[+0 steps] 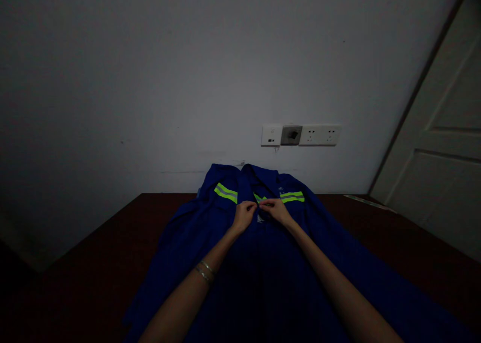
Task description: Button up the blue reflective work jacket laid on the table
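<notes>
A dark blue work jacket (210, 228) with yellow-green and grey reflective strips lies spread out, its collar toward the wall and its sleeves reaching down both sides. At the upper front opening, my left hand (245, 215) pinches the jacket's edge, fingers closed. Close beside it, my right hand (276, 210) is closed in a pinch on the other edge of the front. The fingertips of both hands nearly meet. Whether a button or a zip sits between them is too small and dark to tell. A pale label shows just below the fingers.
The jacket rests on a dark reddish-brown table (124, 233) against a pale wall (188, 82). Wall sockets (319, 135) sit above the table. A thin strip (370, 203) lies at the right back edge, near a panelled door (447, 157). The room is dim.
</notes>
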Tool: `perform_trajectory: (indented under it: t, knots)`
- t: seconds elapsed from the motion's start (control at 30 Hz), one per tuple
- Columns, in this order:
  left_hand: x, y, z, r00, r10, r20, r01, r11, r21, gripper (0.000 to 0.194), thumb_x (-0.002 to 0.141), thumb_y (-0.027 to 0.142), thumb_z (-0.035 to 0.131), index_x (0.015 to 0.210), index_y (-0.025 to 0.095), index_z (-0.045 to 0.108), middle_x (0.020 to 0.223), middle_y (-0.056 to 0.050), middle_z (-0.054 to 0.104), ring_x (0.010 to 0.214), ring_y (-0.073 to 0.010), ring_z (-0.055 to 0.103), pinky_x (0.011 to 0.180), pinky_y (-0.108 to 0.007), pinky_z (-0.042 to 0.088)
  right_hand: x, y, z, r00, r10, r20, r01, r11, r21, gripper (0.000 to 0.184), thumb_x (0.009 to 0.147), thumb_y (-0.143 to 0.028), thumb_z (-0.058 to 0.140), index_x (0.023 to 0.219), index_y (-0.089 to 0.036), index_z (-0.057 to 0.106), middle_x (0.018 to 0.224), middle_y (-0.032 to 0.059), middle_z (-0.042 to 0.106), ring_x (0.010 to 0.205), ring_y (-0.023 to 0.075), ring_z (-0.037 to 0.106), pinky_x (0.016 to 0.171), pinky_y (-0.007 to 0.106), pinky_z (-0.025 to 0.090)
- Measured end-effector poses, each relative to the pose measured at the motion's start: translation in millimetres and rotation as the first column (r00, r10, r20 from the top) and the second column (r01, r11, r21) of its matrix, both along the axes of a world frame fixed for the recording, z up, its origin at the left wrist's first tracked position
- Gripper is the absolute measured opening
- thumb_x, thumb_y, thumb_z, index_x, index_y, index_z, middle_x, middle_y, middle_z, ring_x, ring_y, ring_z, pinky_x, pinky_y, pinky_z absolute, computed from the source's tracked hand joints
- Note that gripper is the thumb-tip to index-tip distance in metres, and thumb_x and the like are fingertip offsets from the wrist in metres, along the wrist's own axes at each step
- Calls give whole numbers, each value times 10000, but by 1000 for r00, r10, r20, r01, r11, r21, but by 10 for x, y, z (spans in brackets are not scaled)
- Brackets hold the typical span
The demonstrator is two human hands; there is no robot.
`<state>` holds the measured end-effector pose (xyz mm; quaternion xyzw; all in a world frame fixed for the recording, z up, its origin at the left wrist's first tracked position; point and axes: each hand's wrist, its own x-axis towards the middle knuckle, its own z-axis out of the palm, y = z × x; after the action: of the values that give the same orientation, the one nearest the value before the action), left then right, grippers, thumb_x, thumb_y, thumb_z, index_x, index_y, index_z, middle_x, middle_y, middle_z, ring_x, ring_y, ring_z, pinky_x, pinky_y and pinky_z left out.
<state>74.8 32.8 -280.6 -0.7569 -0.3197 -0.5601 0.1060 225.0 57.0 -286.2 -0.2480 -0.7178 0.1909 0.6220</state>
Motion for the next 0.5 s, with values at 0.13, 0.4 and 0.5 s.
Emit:
perform_trajectory:
  t: [0.13, 0.4, 0.5]
  knots:
    - [33, -61, 67, 999, -14, 48, 12, 998, 55, 158, 767, 183, 528, 815, 159, 677, 839, -49, 665, 793, -146, 588, 746, -265, 446, 3, -55, 72, 1000, -12, -19, 13, 998, 65, 262, 628, -330, 597, 762, -117, 669, 514, -7, 568, 406, 74, 437, 400, 186, 341]
    - [111, -270, 202, 995, -19, 95, 14, 999, 52, 169, 768, 201, 530, 837, 163, 680, 867, -50, 675, 803, -157, 601, 775, -290, 448, 37, -225, 178, 998, -50, -45, 56, 988, 147, 293, 647, -366, 595, 805, -129, 663, 588, 17, 607, 472, 111, 491, 468, 223, 379]
    - [120, -268, 212, 990, -62, 129, 61, 998, 11, 161, 755, 208, 538, 817, 158, 677, 857, -47, 678, 815, -165, 605, 776, -295, 451, 53, -242, 179, 995, -97, -29, 101, 971, 215, 240, 663, -341, 590, 778, -143, 662, 648, 32, 626, 576, 138, 530, 537, 234, 402]
